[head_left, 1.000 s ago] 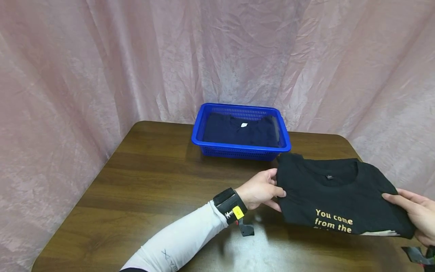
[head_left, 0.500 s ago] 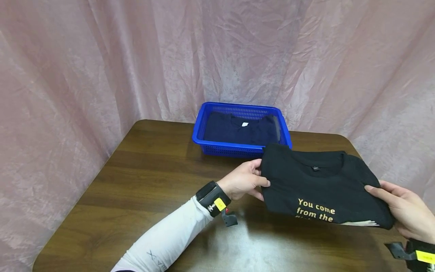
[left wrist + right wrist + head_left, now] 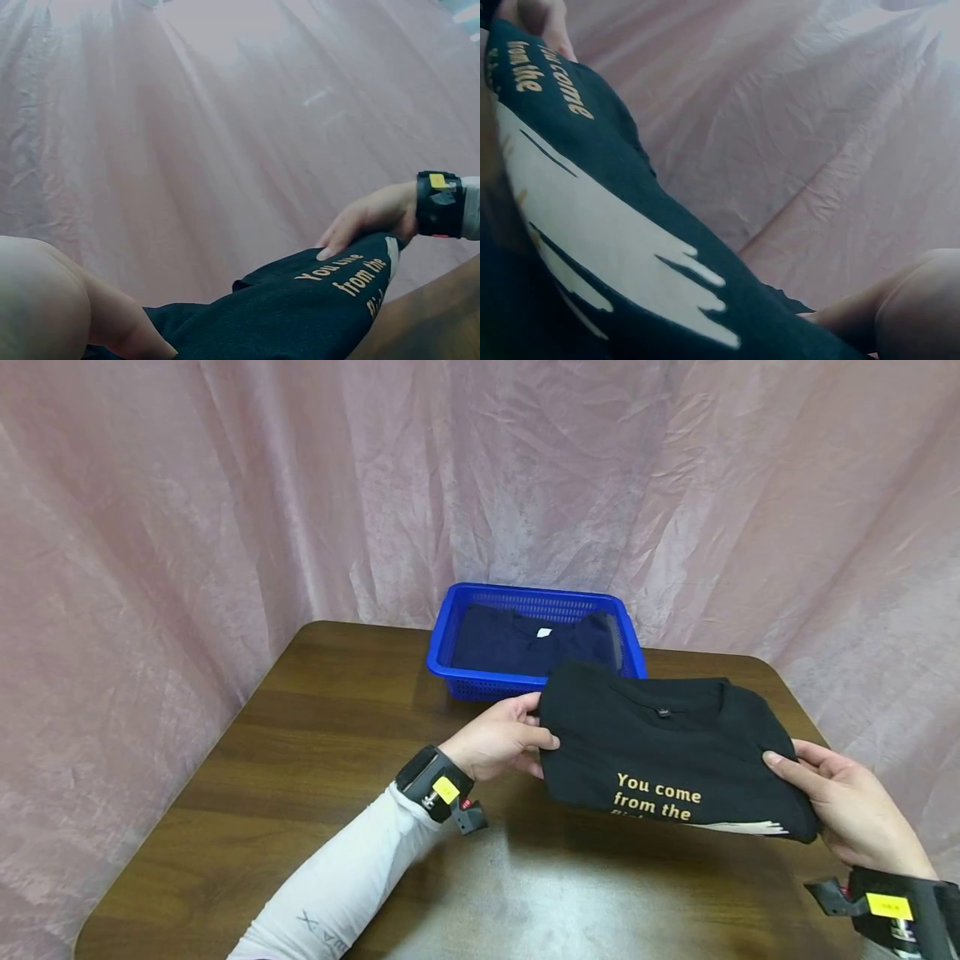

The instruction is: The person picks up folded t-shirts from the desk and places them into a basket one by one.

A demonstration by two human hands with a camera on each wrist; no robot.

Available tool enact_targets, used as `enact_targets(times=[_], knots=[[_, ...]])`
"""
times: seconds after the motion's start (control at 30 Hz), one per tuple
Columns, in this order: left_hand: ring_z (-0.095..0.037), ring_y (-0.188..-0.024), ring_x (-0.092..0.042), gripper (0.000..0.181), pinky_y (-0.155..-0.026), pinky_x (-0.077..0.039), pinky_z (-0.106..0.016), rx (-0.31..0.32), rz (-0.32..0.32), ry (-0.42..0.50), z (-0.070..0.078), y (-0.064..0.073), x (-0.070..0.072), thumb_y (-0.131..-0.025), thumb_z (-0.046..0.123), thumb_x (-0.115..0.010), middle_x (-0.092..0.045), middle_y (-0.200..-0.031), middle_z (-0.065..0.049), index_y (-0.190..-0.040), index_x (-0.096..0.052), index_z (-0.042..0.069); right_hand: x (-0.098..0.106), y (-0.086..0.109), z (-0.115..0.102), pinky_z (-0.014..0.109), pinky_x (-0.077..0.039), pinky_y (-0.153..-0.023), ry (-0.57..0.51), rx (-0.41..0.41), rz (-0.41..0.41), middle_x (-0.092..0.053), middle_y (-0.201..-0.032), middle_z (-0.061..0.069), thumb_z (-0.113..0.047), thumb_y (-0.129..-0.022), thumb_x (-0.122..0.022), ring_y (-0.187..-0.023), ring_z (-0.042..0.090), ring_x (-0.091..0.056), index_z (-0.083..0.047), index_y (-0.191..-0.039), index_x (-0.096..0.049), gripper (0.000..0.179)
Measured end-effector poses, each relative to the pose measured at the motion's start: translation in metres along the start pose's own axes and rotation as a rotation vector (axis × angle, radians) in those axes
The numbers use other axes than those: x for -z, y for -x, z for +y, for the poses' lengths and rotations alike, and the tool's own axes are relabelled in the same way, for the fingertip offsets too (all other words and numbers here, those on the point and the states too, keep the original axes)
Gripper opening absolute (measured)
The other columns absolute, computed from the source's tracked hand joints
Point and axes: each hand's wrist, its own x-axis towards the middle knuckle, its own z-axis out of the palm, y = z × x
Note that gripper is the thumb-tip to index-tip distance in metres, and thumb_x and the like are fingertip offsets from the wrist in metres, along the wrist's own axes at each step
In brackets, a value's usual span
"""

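A folded black T-shirt point(image 3: 660, 743) with gold lettering and a white printed stroke is held up over the table, in front of the basket. My left hand point(image 3: 498, 739) pinches its left edge, thumb on top and fingers beneath. At the opposite edge my right hand point(image 3: 851, 797) grips the cloth the same way. The left wrist view shows the shirt point(image 3: 277, 322) stretched between both hands. From the right wrist, the white print on the shirt point(image 3: 615, 232) fills much of the view. The fingers under the fabric are hidden.
A blue plastic basket point(image 3: 442, 652) stands at the table's back edge, its front right part covered by the held shirt. Inside lies a folded navy shirt point(image 3: 495, 639) with a white label. Pink curtains point(image 3: 375, 485) hang behind the brown wooden table point(image 3: 262, 785).
Both hands have carried the black T-shirt leftward and somewhat toward the back, so it now overlaps the basket's front right side. The grip on both edges looks unchanged.
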Motion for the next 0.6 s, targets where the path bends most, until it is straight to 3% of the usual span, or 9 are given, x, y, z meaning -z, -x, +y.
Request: enact_targets(times=[0.17, 0.37, 0.6], knots=[[-0.025, -0.083, -0.065, 0.049, -0.063, -0.059, -0.037, 0.007, 0.027, -0.022, 0.006, 0.007, 0.012, -0.09, -0.016, -0.053, -0.067, -0.103, -0.014, -0.135, -0.045, 0.003, -0.015, -0.006, -0.001, 0.037, -0.06, -0.059, -0.072, 0.017, -0.001, -0.072, -0.095, 0.009, -0.013, -0.105, -0.055, -0.078, 0.03, -0.069, -0.011, -0.12, -0.057, 0.015], [-0.031, -0.094, -0.065, 0.053, -0.076, -0.058, -0.048, -0.003, 0.079, -0.05, 0.013, 0.015, 0.026, -0.091, -0.014, -0.053, -0.067, -0.112, -0.014, -0.14, -0.044, 0.007, -0.033, -0.015, -0.005, 0.035, -0.06, -0.059, -0.134, 0.029, -0.018, -0.072, -0.094, 0.008, -0.012, -0.104, -0.055, -0.077, 0.027, -0.069, -0.008, -0.121, -0.056, 0.017], [-0.033, -0.096, -0.065, 0.048, -0.078, -0.057, -0.05, -0.04, 0.11, -0.043, 0.024, 0.024, 0.042, -0.093, -0.011, -0.051, -0.066, -0.111, -0.014, -0.137, -0.045, 0.007, -0.053, -0.028, -0.012, 0.034, -0.06, -0.058, -0.122, 0.021, -0.02, -0.072, -0.092, 0.007, -0.016, -0.104, -0.057, -0.076, 0.026, -0.07, -0.006, -0.122, -0.053, 0.022]])
